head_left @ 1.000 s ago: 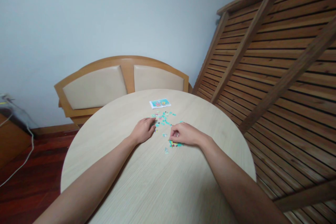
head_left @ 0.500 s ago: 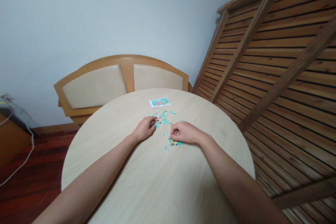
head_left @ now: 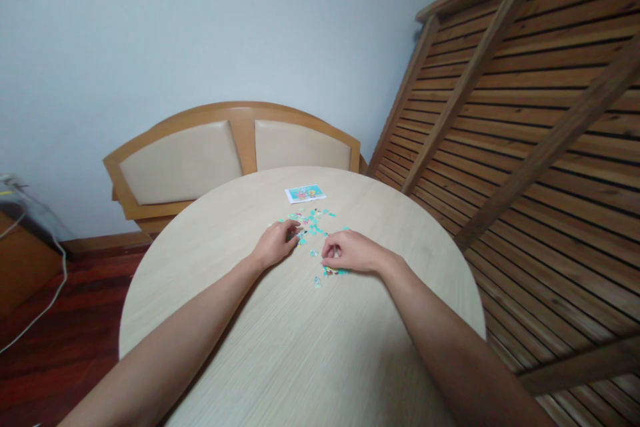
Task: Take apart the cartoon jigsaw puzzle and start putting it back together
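Small jigsaw puzzle pieces (head_left: 315,229), mostly turquoise, lie scattered in the middle of the round table. At their left edge rests my left hand (head_left: 277,241), its fingers curled but thumb and fingertips apart, close to a few pieces. My right hand (head_left: 353,251) is closed in a pinch just above a joined puzzle section (head_left: 336,271) in yellow, red and turquoise, partly covered by the hand. Whatever its fingertips hold is too small to make out. Between the hands lies a loose piece (head_left: 314,253), and another small light-blue cluster (head_left: 317,281) sits nearer to me.
A picture card (head_left: 305,194) with cartoon figures lies beyond the pieces on the pale wooden table (head_left: 280,347). A padded headboard (head_left: 185,163) stands behind the table. Wooden slats (head_left: 500,113) lean on the right. A white cable (head_left: 63,280) hangs at left.
My right hand has shifted very slightly over the joined section, which shows a bit less now. The left hand stays nearly still. The camera view has moved a little.
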`<action>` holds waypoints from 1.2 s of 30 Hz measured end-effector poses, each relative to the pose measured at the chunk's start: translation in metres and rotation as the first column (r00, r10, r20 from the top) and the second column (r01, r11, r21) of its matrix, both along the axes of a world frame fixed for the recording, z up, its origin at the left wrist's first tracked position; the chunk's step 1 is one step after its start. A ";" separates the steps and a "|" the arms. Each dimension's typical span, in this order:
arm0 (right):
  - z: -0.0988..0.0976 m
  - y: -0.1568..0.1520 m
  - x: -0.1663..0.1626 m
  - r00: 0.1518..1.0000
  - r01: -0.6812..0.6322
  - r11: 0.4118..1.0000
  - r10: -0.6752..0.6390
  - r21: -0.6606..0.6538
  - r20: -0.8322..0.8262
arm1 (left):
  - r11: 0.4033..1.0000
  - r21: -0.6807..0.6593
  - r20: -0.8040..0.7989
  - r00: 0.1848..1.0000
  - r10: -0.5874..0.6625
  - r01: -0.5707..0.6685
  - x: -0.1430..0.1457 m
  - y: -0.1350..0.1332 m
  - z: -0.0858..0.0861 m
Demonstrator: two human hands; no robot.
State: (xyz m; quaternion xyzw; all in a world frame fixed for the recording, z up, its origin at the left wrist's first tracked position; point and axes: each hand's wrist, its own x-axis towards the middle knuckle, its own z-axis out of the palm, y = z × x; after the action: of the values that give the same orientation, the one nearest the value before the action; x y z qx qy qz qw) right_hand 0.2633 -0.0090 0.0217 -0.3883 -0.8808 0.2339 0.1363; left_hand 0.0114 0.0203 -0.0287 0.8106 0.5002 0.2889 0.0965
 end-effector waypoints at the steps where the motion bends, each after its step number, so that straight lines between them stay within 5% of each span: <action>1: 0.000 0.000 0.001 1.000 -0.001 1.000 0.001 -0.002 0.003 | 1.000 -0.007 0.000 1.000 0.001 -0.001 0.000 0.000 0.000; 16: -0.007 0.009 0.009 0.996 -0.076 0.994 0.072 -0.079 -0.056 | 0.993 -0.063 0.301 0.951 -0.076 0.099 0.006 -0.009 0.005; 22: -0.009 0.008 0.004 0.979 0.008 1.000 -0.013 -0.025 -0.206 | 0.958 -0.133 0.604 0.787 -0.125 0.254 0.018 -0.020 0.003; 27: -0.006 0.005 -0.003 0.960 -0.017 0.996 0.040 0.084 -0.278 | 0.900 -0.238 0.743 0.666 -0.073 0.364 0.025 -0.027 0.005; 36: -0.006 0.004 -0.004 0.957 -0.066 0.996 0.083 0.068 -0.279 | 0.861 -0.301 0.781 0.624 -0.025 0.411 0.029 -0.032 0.008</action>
State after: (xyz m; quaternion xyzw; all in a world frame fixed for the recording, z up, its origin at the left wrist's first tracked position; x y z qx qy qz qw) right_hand 0.2591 -0.0052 0.0154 -0.3136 -0.8729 0.2662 0.2623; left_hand 0.0406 -0.0114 -0.0203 0.6260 0.3609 0.4597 0.5162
